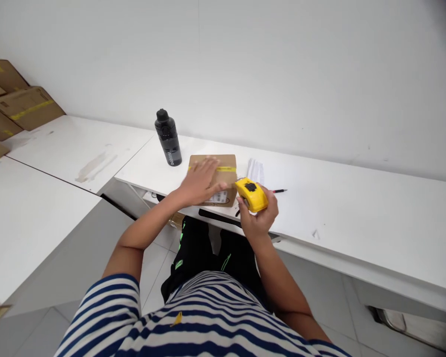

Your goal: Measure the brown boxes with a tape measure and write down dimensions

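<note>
A small cardboard box sealed with yellow tape sits on the white table in front of me. My left hand lies flat on top of the box, fingers spread. My right hand is closed around a yellow tape measure, held just right of the box near its front corner. A white label shows on the box's front face under my left hand.
A black water bottle stands left of the box. Folded white paper and a pen lie behind the tape measure. Several taped cardboard boxes are stacked at the far left on another white table.
</note>
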A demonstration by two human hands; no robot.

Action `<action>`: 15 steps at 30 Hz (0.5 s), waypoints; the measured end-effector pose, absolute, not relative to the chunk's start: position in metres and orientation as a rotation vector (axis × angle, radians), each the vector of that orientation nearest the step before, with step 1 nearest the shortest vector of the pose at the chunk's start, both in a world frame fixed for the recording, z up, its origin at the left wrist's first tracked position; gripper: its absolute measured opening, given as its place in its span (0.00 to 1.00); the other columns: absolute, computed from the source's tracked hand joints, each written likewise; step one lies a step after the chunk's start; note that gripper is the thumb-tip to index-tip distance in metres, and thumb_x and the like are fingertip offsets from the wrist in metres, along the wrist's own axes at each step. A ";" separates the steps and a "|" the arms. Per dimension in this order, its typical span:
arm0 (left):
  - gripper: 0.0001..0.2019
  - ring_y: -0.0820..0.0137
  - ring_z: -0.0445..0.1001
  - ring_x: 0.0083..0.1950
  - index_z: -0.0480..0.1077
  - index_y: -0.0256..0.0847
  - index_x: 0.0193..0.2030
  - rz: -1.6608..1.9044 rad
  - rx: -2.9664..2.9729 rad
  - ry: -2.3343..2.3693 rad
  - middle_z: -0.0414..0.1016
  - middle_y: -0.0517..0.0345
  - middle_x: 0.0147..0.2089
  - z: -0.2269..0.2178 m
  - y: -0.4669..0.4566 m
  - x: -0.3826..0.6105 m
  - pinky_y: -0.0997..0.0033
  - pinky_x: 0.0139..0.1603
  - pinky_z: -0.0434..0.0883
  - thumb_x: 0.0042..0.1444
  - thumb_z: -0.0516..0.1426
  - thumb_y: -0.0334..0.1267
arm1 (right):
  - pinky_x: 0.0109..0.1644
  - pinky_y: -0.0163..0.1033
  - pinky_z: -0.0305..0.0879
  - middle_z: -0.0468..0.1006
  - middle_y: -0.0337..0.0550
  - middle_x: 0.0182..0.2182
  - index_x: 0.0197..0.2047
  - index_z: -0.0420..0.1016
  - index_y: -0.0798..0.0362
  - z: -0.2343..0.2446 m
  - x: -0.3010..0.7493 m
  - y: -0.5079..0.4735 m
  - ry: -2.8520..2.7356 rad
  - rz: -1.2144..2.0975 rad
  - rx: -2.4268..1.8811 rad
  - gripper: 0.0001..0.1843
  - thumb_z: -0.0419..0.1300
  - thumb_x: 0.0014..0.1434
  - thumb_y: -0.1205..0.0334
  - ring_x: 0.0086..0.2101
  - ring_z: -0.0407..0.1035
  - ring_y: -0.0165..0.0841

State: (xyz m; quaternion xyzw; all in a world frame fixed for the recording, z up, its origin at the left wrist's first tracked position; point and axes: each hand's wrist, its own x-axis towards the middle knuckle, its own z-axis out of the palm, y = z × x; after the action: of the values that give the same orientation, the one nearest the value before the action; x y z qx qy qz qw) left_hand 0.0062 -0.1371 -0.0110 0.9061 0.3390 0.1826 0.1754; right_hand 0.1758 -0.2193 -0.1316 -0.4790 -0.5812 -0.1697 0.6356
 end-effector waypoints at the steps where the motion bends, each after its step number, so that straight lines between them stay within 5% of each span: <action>1: 0.45 0.48 0.50 0.80 0.56 0.37 0.74 0.454 2.592 1.053 0.55 0.38 0.78 -0.015 -0.131 -0.002 0.42 0.79 0.46 0.62 0.45 0.71 | 0.58 0.61 0.73 0.71 0.56 0.56 0.72 0.49 0.40 -0.133 0.176 -0.218 -1.262 -0.318 -1.104 0.40 0.65 0.64 0.55 0.55 0.72 0.48; 3: 0.57 0.45 0.46 0.81 0.51 0.35 0.77 0.424 2.592 1.204 0.48 0.36 0.80 -0.025 -0.115 -0.027 0.43 0.80 0.44 0.51 0.56 0.74 | 0.59 0.61 0.73 0.68 0.57 0.56 0.72 0.47 0.42 -0.132 0.174 -0.218 -1.139 -0.167 -1.113 0.41 0.64 0.64 0.49 0.56 0.71 0.48; 6: 0.62 0.46 0.51 0.80 0.53 0.38 0.77 0.684 2.460 1.264 0.53 0.39 0.79 -0.051 -0.098 -0.077 0.50 0.79 0.52 0.42 0.62 0.76 | 0.59 0.57 0.73 0.66 0.54 0.56 0.70 0.48 0.43 -0.125 0.173 -0.220 -0.967 0.045 -1.119 0.42 0.66 0.61 0.46 0.56 0.71 0.45; 10: 0.56 0.46 0.74 0.64 0.69 0.32 0.65 1.120 2.001 1.273 0.76 0.33 0.62 -0.110 -0.101 -0.111 0.48 0.67 0.70 0.47 0.47 0.83 | 0.54 0.48 0.75 0.68 0.46 0.50 0.63 0.57 0.45 -0.117 0.174 -0.217 -0.794 0.347 -1.088 0.37 0.69 0.57 0.47 0.47 0.73 0.37; 15: 0.60 0.47 0.73 0.65 0.66 0.32 0.66 1.268 1.841 1.215 0.75 0.29 0.61 -0.159 -0.111 -0.088 0.46 0.68 0.68 0.44 0.42 0.86 | 0.49 0.45 0.76 0.71 0.41 0.45 0.58 0.58 0.45 -0.108 0.162 -0.200 -0.805 0.512 -1.005 0.34 0.70 0.56 0.46 0.40 0.74 0.32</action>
State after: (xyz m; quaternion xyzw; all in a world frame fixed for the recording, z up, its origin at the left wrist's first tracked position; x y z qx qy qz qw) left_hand -0.0884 -0.1114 -0.1592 0.6916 0.4565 0.4762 0.2940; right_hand 0.1621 -0.2005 -0.1076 -0.4634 -0.3709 0.2360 0.7694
